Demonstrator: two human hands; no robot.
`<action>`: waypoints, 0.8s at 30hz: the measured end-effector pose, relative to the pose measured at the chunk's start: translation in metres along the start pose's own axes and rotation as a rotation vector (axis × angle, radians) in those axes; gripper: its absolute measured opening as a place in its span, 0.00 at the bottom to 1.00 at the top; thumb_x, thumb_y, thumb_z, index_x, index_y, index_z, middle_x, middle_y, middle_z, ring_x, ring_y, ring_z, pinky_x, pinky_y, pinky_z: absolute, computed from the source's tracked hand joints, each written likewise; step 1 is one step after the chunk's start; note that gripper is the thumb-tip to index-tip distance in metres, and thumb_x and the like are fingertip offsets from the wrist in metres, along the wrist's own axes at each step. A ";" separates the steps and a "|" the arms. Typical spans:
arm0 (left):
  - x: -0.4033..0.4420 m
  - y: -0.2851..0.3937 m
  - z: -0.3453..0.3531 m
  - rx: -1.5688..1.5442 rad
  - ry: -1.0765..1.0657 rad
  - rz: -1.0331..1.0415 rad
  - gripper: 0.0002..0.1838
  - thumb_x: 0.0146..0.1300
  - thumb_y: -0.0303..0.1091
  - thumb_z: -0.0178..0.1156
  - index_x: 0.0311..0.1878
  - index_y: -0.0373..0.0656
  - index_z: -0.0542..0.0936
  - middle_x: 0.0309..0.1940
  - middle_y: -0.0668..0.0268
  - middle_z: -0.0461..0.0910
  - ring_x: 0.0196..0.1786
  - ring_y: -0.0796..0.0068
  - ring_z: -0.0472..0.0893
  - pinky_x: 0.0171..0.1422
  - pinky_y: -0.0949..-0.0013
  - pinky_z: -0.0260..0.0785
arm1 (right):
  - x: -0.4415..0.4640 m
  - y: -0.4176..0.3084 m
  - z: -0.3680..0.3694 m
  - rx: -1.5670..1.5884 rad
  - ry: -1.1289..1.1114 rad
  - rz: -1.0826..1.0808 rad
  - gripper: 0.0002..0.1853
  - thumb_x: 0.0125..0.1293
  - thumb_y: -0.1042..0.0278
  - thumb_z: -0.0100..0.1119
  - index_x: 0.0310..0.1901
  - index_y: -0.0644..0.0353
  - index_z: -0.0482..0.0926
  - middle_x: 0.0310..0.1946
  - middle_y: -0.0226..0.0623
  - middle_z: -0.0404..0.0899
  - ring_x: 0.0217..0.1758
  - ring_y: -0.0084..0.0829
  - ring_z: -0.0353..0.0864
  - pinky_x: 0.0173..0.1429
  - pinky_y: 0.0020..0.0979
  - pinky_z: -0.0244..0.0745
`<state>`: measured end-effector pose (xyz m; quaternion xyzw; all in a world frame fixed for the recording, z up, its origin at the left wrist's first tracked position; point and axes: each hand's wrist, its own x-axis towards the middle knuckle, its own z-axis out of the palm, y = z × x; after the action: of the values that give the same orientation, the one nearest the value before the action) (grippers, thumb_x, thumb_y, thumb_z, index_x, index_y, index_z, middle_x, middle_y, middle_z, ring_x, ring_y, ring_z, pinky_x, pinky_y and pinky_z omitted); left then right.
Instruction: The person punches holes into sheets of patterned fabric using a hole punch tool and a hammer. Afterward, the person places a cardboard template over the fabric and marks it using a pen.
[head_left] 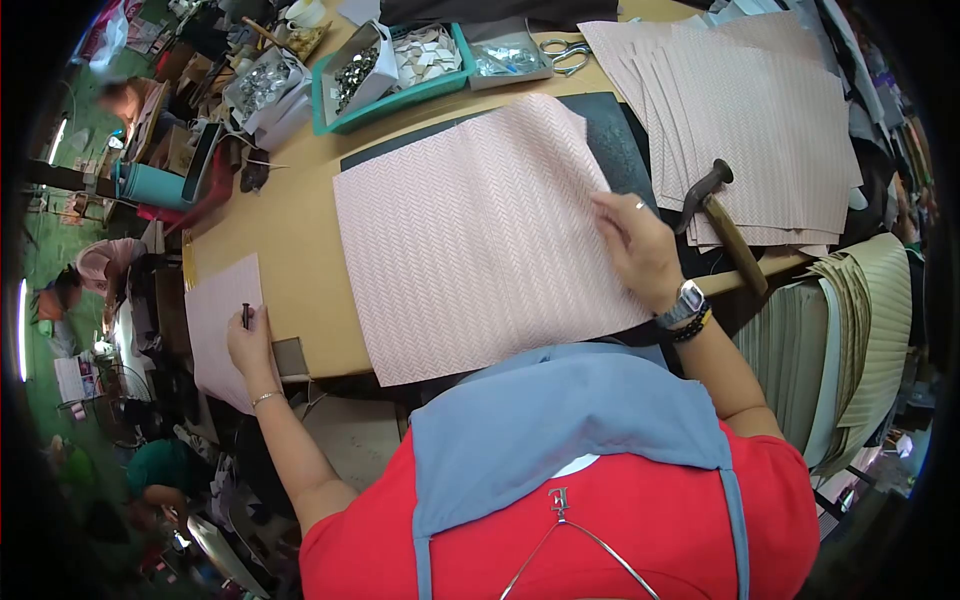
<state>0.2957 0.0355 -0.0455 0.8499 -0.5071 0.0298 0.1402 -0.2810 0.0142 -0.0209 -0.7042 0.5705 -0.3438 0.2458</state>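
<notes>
A pink sheet [465, 255] is laid centrally, its three-o'clock edge pinched by the fingers of the right hand [642, 250]; toward nine o'clock, a small dark tool [246, 313] is pinched by the left hand [251, 343].

Between the straps of your apron [565, 405], 1 letter-shaped charm [559, 499] lies on your red shirt [660, 520]; which letter it forms you cannot tell for sure. Beyond the apron, to your right, your watch [690, 297] has a face too small to read.
</notes>
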 end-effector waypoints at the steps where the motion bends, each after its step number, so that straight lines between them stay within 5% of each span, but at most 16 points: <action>1: 0.000 -0.002 0.000 0.035 0.010 0.044 0.21 0.60 0.48 0.62 0.40 0.36 0.79 0.38 0.52 0.81 0.40 0.52 0.80 0.45 0.56 0.71 | 0.009 0.010 0.001 0.086 0.150 -0.134 0.14 0.60 0.80 0.58 0.49 0.62 0.79 0.43 0.46 0.81 0.44 0.42 0.84 0.47 0.30 0.79; 6: 0.010 0.003 -0.004 0.172 -0.090 0.077 0.14 0.64 0.39 0.55 0.37 0.34 0.76 0.32 0.48 0.76 0.33 0.55 0.78 0.40 0.57 0.69 | 0.043 0.042 -0.133 -0.218 0.337 -0.127 0.16 0.66 0.77 0.53 0.55 0.59 0.76 0.49 0.45 0.82 0.54 0.35 0.81 0.58 0.32 0.74; 7: 0.011 0.010 -0.010 0.098 -0.115 0.114 0.14 0.65 0.38 0.54 0.39 0.33 0.76 0.31 0.51 0.76 0.32 0.57 0.77 0.39 0.58 0.69 | 0.042 0.053 -0.174 -0.334 0.333 0.042 0.17 0.66 0.72 0.55 0.57 0.57 0.76 0.52 0.47 0.80 0.57 0.37 0.79 0.60 0.34 0.73; 9: 0.006 0.023 -0.024 -0.041 -0.169 0.173 0.14 0.65 0.36 0.53 0.43 0.33 0.77 0.29 0.55 0.76 0.31 0.61 0.76 0.39 0.59 0.69 | 0.031 0.104 -0.254 -1.071 0.309 0.275 0.19 0.68 0.65 0.57 0.59 0.59 0.74 0.56 0.42 0.77 0.63 0.31 0.73 0.68 0.32 0.64; 11: 0.004 0.045 -0.017 -0.474 -0.293 0.260 0.17 0.67 0.37 0.52 0.53 0.34 0.76 0.27 0.65 0.74 0.29 0.73 0.73 0.36 0.67 0.68 | 0.027 0.107 -0.270 -1.132 0.474 0.104 0.21 0.68 0.64 0.58 0.60 0.58 0.73 0.57 0.42 0.77 0.63 0.32 0.73 0.68 0.33 0.64; 12: -0.008 0.084 -0.028 -0.621 -0.433 0.069 0.19 0.68 0.37 0.52 0.57 0.36 0.74 0.26 0.70 0.72 0.27 0.78 0.70 0.33 0.71 0.66 | 0.025 0.104 -0.270 -1.155 0.556 0.015 0.22 0.67 0.63 0.59 0.61 0.58 0.73 0.57 0.42 0.77 0.63 0.33 0.73 0.68 0.33 0.64; 13: -0.023 0.136 -0.046 -0.763 -0.571 -0.121 0.21 0.69 0.38 0.52 0.61 0.37 0.73 0.26 0.76 0.70 0.26 0.84 0.67 0.30 0.75 0.64 | 0.028 0.082 -0.239 -0.679 0.496 0.000 0.22 0.67 0.61 0.59 0.61 0.56 0.73 0.53 0.46 0.78 0.58 0.34 0.77 0.62 0.33 0.69; 15: -0.042 0.205 -0.032 -1.010 -0.736 -0.040 0.17 0.69 0.39 0.52 0.57 0.44 0.73 0.25 0.80 0.66 0.23 0.90 0.62 0.24 0.80 0.56 | 0.028 0.067 -0.146 0.274 0.254 0.108 0.22 0.71 0.57 0.54 0.60 0.60 0.73 0.48 0.36 0.79 0.50 0.24 0.77 0.56 0.26 0.72; 17: -0.070 0.283 -0.016 -1.334 -0.827 -0.054 0.09 0.69 0.40 0.51 0.45 0.47 0.74 0.24 0.79 0.66 0.23 0.89 0.63 0.23 0.78 0.57 | 0.015 0.001 -0.075 0.430 -0.315 0.281 0.26 0.71 0.53 0.54 0.64 0.61 0.68 0.48 0.34 0.79 0.47 0.22 0.78 0.50 0.27 0.75; 20: -0.101 0.366 0.030 -1.644 -0.937 -0.172 0.06 0.70 0.39 0.55 0.38 0.51 0.70 0.23 0.78 0.66 0.19 0.89 0.60 0.21 0.81 0.54 | -0.003 -0.033 -0.013 0.597 -0.589 0.396 0.34 0.67 0.54 0.57 0.69 0.61 0.60 0.55 0.44 0.75 0.53 0.27 0.76 0.55 0.30 0.74; 23: -0.118 0.410 0.061 -1.687 -1.016 -0.190 0.08 0.72 0.41 0.52 0.42 0.48 0.70 0.30 0.75 0.69 0.23 0.89 0.63 0.27 0.79 0.59 | -0.014 -0.004 0.014 0.272 -0.195 0.066 0.36 0.64 0.63 0.62 0.68 0.69 0.59 0.58 0.48 0.73 0.60 0.33 0.73 0.63 0.31 0.69; 24: -0.118 0.414 0.063 -1.690 -1.038 -0.149 0.08 0.71 0.41 0.52 0.43 0.48 0.70 0.31 0.74 0.69 0.24 0.88 0.63 0.28 0.78 0.61 | -0.015 0.001 0.009 0.282 -0.199 0.129 0.36 0.63 0.65 0.63 0.68 0.71 0.58 0.58 0.49 0.73 0.62 0.34 0.72 0.65 0.31 0.67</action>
<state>-0.1278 -0.0652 -0.0428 0.4081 -0.3055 -0.7258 0.4618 -0.2764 0.0283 -0.0306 -0.6554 0.5335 -0.3325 0.4186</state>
